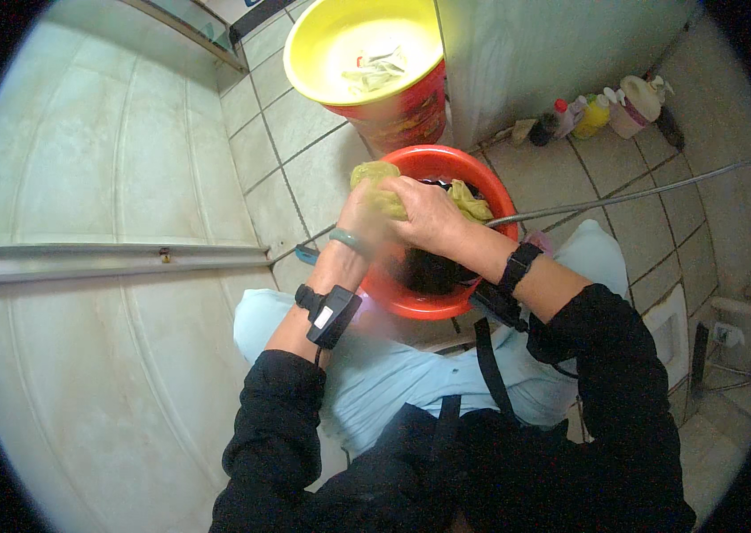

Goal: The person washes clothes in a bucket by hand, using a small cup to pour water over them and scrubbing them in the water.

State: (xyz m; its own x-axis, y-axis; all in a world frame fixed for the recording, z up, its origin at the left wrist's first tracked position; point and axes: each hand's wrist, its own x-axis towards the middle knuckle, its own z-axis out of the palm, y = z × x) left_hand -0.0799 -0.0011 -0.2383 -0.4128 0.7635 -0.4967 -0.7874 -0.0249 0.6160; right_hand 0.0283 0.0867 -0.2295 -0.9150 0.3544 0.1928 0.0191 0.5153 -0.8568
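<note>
Both of my hands grip a yellow-green cloth (469, 201) over an orange-red basin (411, 300) that stands on the tiled floor between my knees. My left hand (359, 213) is closed on the cloth's left end, which bunches above my fingers. My right hand (429, 213) is closed on its middle, and the rest of the cloth trails off to the right inside the basin. The basin's inside looks dark; I cannot tell what else lies in it. Black bands sit on both wrists.
A red bucket with a yellow basin (331, 44) on top, holding pale cloth, stands behind the orange-red basin. Several bottles (598, 114) line the foot of a grey wall. A thin hose (651, 188) runs across the floor tiles at right. A tiled wall rises at left.
</note>
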